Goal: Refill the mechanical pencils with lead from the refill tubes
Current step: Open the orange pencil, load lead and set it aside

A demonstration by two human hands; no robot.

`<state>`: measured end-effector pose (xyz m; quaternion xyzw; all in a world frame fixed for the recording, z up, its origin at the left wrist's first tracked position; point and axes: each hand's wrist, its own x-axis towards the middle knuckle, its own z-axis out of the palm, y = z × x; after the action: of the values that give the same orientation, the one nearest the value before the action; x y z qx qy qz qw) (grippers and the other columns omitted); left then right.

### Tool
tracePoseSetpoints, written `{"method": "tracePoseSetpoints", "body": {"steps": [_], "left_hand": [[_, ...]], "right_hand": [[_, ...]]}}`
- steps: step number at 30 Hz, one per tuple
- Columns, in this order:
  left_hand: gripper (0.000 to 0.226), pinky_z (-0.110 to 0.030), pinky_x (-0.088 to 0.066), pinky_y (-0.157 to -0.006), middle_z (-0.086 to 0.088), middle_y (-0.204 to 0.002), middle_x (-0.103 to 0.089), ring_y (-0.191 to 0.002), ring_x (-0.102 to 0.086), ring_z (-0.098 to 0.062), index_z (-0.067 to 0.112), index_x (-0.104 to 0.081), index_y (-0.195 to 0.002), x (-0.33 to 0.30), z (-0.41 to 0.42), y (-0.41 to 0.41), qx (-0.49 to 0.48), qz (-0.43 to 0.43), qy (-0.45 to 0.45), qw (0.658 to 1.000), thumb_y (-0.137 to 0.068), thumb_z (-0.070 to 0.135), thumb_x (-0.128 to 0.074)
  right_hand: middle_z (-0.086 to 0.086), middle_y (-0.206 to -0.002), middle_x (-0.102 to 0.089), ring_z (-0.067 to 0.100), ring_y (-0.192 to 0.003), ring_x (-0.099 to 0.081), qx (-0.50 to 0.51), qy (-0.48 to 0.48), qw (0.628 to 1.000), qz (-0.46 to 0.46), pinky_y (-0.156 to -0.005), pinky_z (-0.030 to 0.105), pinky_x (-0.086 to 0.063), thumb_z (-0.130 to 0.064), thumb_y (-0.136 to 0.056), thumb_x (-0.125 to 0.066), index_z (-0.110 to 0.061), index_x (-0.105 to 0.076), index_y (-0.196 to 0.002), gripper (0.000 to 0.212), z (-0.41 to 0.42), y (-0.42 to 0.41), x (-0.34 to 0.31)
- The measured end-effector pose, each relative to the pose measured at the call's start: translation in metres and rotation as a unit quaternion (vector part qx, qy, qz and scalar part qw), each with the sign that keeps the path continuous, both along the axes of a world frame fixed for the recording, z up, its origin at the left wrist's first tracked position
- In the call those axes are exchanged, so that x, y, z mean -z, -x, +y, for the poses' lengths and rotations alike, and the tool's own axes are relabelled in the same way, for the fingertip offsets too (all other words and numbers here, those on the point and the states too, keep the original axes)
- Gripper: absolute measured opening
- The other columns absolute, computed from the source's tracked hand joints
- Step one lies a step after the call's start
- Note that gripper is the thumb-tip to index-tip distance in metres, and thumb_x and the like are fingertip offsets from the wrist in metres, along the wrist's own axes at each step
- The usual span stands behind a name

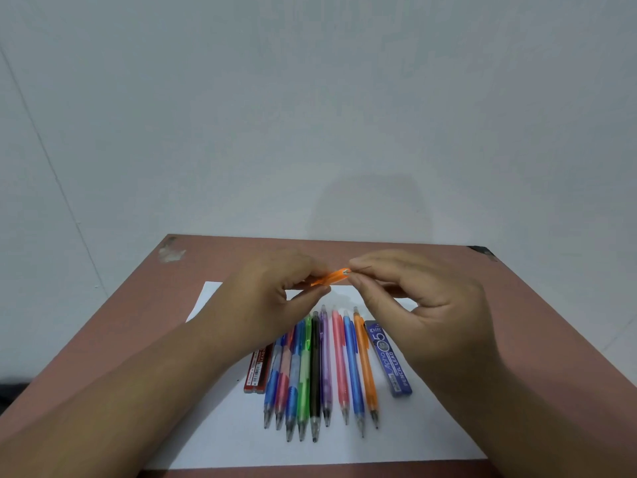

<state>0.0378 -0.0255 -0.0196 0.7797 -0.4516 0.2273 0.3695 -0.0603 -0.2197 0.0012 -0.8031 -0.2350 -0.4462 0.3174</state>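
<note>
Gripping an orange pencil (330, 278), left hand (272, 298) — right hand (413, 305) pinches its end.

Both forearms reached forward; the left hand (272, 291) curled in a grip, the right hand (424, 305) pinched with thumb and forefinger.

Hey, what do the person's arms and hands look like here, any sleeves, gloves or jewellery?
Both forearms are bare, with no sleeves in view. The left hand and right hand wear no gloves, and no rings, watch or bracelets show.
</note>
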Motion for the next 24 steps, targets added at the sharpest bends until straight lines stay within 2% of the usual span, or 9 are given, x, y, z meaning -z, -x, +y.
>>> {"method": "tracePoseSetpoints", "body": {"steps": [6,11,14,16,18,20,21,23,24], "left_hand": [[0.021,-0.035,-0.061,-0.079,0.015,-0.098,-0.071,-0.091,-0.069,-0.010,0.025,-0.072,-0.112,0.002,0.000,-0.002,-0.006,0.024,0.006,1.000,-0.091,0.030,-0.069],[0.027,-0.033,-0.061,-0.081,0.015,-0.100,-0.071,-0.093,-0.069,-0.007,0.024,-0.073,-0.113,0.001,0.001,-0.001,-0.023,0.047,-0.002,0.999,-0.092,0.038,-0.064],[0.021,-0.034,-0.061,-0.081,0.015,-0.099,-0.071,-0.093,-0.069,-0.007,0.023,-0.073,-0.112,0.001,0.001,-0.001,-0.032,0.051,-0.004,0.998,-0.094,0.033,-0.069],[0.018,-0.033,-0.061,-0.081,0.016,-0.098,-0.070,-0.092,-0.068,-0.005,0.023,-0.073,-0.109,0.001,0.001,-0.001,-0.046,0.057,0.001,0.997,-0.092,0.031,-0.071],[0.017,-0.031,-0.061,-0.081,0.016,-0.096,-0.068,-0.090,-0.068,-0.004,0.023,-0.073,-0.105,0.000,0.001,-0.003,-0.059,0.063,0.015,0.996,-0.090,0.029,-0.074],[0.016,-0.030,-0.061,-0.080,0.014,-0.092,-0.067,-0.087,-0.067,-0.005,0.023,-0.073,-0.102,-0.001,0.002,-0.005,-0.072,0.066,0.025,0.995,-0.087,0.027,-0.077],[0.016,-0.031,-0.061,-0.079,0.014,-0.092,-0.066,-0.086,-0.067,-0.005,0.023,-0.072,-0.101,-0.002,0.002,-0.005,-0.079,0.067,0.024,0.994,-0.086,0.028,-0.078],[0.017,-0.033,-0.061,-0.077,0.015,-0.091,-0.065,-0.086,-0.066,-0.005,0.027,-0.070,-0.101,-0.003,0.003,-0.006,-0.085,0.065,0.023,0.994,-0.086,0.029,-0.077],[0.018,-0.035,-0.061,-0.077,0.016,-0.091,-0.065,-0.086,-0.065,-0.005,0.030,-0.069,-0.102,-0.003,0.004,-0.006,-0.085,0.062,0.024,0.994,-0.086,0.030,-0.077]], "right_hand": [[-0.012,-0.100,-0.071,-0.002,-0.096,-0.068,0.017,-0.022,1.000,0.008,-0.084,0.007,-0.050,-0.024,-0.093,-0.069,-0.013,-0.076,-0.110,0.021,0.001,-0.001,0.001],[-0.016,-0.098,-0.072,-0.005,-0.094,-0.068,0.024,-0.062,0.997,0.029,-0.080,0.007,-0.051,-0.018,-0.092,-0.071,-0.016,-0.077,-0.108,0.018,0.002,0.000,0.001],[-0.016,-0.098,-0.074,-0.006,-0.092,-0.069,0.061,-0.087,0.992,0.065,-0.078,0.006,-0.051,-0.010,-0.091,-0.073,-0.017,-0.079,-0.107,0.019,-0.001,-0.002,0.001],[-0.021,-0.094,-0.071,-0.008,-0.089,-0.066,0.121,-0.088,0.982,0.117,-0.074,0.003,-0.048,-0.011,-0.092,-0.072,-0.022,-0.079,-0.106,0.019,-0.007,-0.006,-0.002],[-0.027,-0.086,-0.066,-0.010,-0.085,-0.062,0.191,-0.078,0.955,0.215,-0.068,0.002,-0.045,-0.015,-0.094,-0.069,-0.029,-0.078,-0.101,0.018,-0.021,-0.012,-0.003],[-0.025,-0.084,-0.066,-0.006,-0.079,-0.062,0.239,-0.032,0.914,0.326,-0.065,0.007,-0.045,-0.020,-0.096,-0.066,-0.032,-0.077,-0.098,0.016,-0.035,-0.018,-0.001],[-0.022,-0.087,-0.068,-0.004,-0.079,-0.062,0.248,-0.009,0.896,0.369,-0.069,0.013,-0.048,-0.022,-0.096,-0.066,-0.031,-0.077,-0.096,0.014,-0.041,-0.021,0.001],[-0.019,-0.089,-0.069,-0.002,-0.081,-0.062,0.247,0.009,0.872,0.423,-0.074,0.021,-0.052,-0.023,-0.095,-0.068,-0.031,-0.076,-0.093,0.012,-0.046,-0.023,0.005],[-0.020,-0.088,-0.068,-0.002,-0.081,-0.061,0.241,0.014,0.866,0.438,-0.073,0.020,-0.051,-0.023,-0.095,-0.068,-0.032,-0.076,-0.093,0.011,-0.047,-0.023,0.007]]}}
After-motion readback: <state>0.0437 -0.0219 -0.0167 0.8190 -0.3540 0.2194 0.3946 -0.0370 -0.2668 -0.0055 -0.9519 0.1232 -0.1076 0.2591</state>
